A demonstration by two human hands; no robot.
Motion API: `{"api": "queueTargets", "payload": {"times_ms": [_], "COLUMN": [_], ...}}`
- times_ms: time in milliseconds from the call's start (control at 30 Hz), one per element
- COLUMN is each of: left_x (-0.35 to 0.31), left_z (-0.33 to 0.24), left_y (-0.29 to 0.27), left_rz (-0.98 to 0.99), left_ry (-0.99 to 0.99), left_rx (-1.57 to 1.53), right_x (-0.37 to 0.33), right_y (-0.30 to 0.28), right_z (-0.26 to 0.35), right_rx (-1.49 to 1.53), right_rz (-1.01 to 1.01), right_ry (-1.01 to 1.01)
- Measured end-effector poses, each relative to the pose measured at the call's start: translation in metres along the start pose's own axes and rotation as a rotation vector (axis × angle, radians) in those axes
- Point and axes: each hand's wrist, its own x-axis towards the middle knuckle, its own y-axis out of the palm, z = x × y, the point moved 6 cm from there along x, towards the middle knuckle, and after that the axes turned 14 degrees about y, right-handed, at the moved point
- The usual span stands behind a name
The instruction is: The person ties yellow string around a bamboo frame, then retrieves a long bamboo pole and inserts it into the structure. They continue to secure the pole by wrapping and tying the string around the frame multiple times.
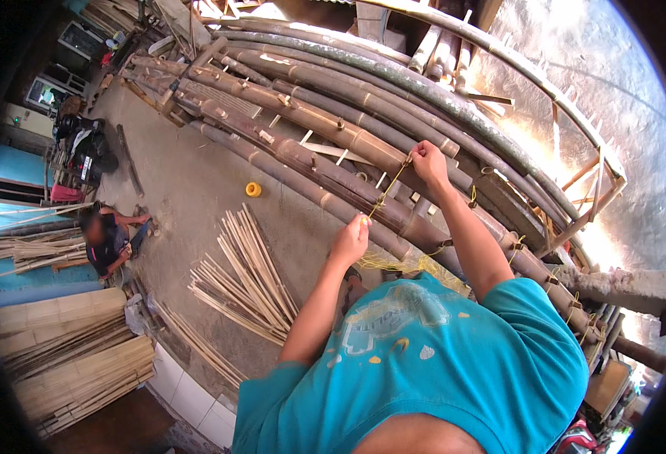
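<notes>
A yellow cord (392,185) runs taut between my two hands, across two long brown bamboo poles. My left hand (350,239) is closed on its lower end, just over the nearer pole (314,161). The upper end is pinched in my right hand (429,163), close to a peg on the farther pole (363,142). Short pegs stick out along the bamboo. More yellow ties (516,243) wrap the poles to the right of my right forearm. Loose yellow cord (393,262) lies bunched below my left hand, partly hidden by my shirt.
A yellow roll (253,189) and a fan of thin bamboo strips (246,272) lie on the floor to the left. Another person (113,238) squats beyond them. Bundled slats (83,363) are stacked at lower left. More bamboo poles (393,76) lie behind the ones I work on.
</notes>
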Motion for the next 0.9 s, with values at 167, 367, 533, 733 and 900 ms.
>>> {"api": "queueTargets", "payload": {"times_ms": [167, 367, 533, 733, 900], "left_x": [-0.021, -0.022, -0.012, -0.013, -0.007], "left_z": [0.052, 0.051, 0.001, 0.0, 0.015], "left_y": [-0.003, -0.091, -0.125, -0.158, -0.172], "left_rz": [-0.183, -0.639, -0.44, -0.249, -0.237], "left_ry": [-0.237, -0.234, -0.294, -0.248, -0.268], "left_rx": [-0.371, -1.005, -1.224, -1.109, -1.103], "right_x": [-0.003, -0.087, -0.198, -0.224, -0.204], "right_y": [-0.011, -0.016, 0.035, 0.074, 0.088], "right_z": [-0.003, 0.091, 0.205, 0.246, 0.236], "right_rx": [0.075, 0.244, 0.158, 0.04, 0.043], "right_rz": [0.048, 0.05, 0.462, 0.513, 0.319], "right_ry": [-0.024, -0.316, -0.787, -0.884, -0.798]}}
